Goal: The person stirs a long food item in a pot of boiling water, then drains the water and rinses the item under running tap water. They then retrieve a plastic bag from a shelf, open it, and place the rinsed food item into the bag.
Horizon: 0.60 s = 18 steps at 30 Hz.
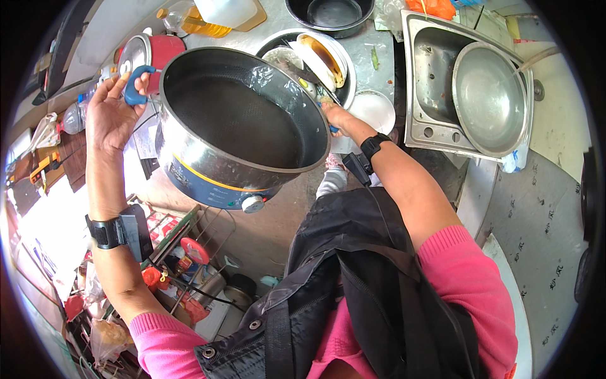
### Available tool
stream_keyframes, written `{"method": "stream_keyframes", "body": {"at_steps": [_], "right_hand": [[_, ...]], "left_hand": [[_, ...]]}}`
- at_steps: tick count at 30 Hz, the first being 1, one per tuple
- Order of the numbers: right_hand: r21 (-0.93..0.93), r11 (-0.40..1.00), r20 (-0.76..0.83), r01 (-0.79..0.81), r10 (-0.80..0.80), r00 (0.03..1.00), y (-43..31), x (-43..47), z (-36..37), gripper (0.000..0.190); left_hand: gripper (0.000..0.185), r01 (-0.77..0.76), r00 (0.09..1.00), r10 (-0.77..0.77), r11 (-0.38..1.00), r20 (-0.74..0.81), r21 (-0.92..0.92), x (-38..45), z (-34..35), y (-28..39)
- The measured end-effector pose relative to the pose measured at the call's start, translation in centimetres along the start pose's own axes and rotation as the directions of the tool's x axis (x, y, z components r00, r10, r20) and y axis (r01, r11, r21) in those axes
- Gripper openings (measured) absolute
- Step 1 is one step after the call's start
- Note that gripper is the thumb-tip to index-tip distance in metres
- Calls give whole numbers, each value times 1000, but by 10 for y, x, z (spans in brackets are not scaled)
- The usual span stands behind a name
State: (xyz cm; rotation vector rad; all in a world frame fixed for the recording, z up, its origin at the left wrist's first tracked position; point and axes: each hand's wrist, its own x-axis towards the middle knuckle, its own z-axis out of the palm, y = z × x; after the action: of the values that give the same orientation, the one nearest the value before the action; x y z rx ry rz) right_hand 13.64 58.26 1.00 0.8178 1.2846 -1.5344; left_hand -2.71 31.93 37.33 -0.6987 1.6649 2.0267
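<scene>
A large electric cooking pot (227,128) with a dark non-stick inside is held up in the air between my two hands, tilted so that its interior faces me. My left hand (116,106) grips the blue handle (137,85) on its left side. On the opposite side my right hand (338,118) holds the other handle, mostly hidden by the fingers. The pot's blue base has an orange stripe and a silver control knob (253,203). Wet shine shows on the inner wall; whether liquid lies at the bottom is hard to tell.
Behind the pot, a basin (351,61) holds stacked dishes, beside a white bowl (372,111). A black basin (336,31) stands farther back. At right, a metal bowl (490,99) rests in the steel sink (438,135). A red pot (165,54) and oil bottle (203,23) stand left; a cluttered rack (189,215) is below.
</scene>
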Motion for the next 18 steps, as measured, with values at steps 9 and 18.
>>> {"method": "stream_keyframes", "body": {"at_steps": [9,18], "right_hand": [[42,998,38,-42,41,998,5,-17,-4,40],[147,987,123,-65,47,991,15,-16,-7,45]], "left_hand": [[49,-34,965,11,996,260,85,15,62,22],[52,-48,875,-35,986,482,158,28,127,33]]}}
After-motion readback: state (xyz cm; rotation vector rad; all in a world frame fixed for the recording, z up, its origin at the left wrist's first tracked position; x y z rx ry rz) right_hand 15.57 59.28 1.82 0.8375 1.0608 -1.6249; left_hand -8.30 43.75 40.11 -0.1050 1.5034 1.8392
